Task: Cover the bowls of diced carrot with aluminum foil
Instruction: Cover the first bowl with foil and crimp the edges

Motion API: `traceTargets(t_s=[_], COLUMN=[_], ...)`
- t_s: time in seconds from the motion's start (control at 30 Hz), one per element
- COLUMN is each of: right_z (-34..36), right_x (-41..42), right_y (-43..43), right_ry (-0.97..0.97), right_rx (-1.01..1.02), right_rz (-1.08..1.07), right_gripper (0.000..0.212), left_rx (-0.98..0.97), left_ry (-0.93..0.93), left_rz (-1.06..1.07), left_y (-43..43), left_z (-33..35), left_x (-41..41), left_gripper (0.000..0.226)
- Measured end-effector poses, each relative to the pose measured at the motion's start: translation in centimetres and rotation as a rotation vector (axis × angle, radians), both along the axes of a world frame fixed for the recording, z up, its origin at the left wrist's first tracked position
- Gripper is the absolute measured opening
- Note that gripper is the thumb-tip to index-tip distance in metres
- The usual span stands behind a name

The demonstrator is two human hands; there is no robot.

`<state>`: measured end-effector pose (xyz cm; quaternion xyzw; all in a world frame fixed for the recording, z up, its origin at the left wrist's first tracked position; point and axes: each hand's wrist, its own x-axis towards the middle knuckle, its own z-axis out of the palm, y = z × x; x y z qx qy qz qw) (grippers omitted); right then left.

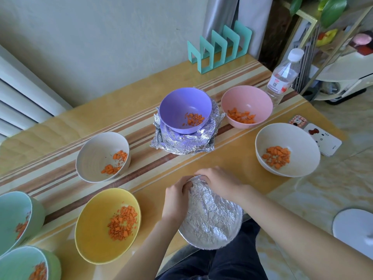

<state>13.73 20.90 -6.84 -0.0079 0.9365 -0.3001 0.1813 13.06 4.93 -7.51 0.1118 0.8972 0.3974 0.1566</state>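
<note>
Here, the covered bowl [212, 237] sits at the table's [232, 158] near edge, contents hidden; the left hand [176, 199] and right hand [219, 181] both clutch its foil [210, 209] at the far rim, fingertips partly hidden. Two green bowls [18, 215] at near left are cut off.

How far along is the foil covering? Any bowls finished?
Done: no bowl finished and set aside. In hand: left hand and right hand grip the far rim of the foil-wrapped bowl at the near edge of the table; foil already spans its top. Left: seven open bowls showing carrot: purple bowl, sitting on crumpled foil, pink bowl, white bowl, beige bowl, yellow bowl, far green bowl, near green bowl.
</note>
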Motion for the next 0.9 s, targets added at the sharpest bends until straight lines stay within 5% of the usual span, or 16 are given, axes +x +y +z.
traceTargets(t_s=[0.43,0.9], right_z=[0.5,0.1], right_x=[-0.6,1.3], right_y=[-0.1,2.0], right_ry=[-0.007,-0.168], right_rx=[0.088,-0.189], right_rz=[0.104,-0.044], right_gripper=[0.033,0.034], left_rx=[-0.036,0.030], left_ry=[-0.047,-0.030], left_rz=[0.053,0.073], left_y=[0.2,0.2], left_z=[-0.1,0.4], left_x=[-0.1,0.7], left_gripper=[0.017,0.024])
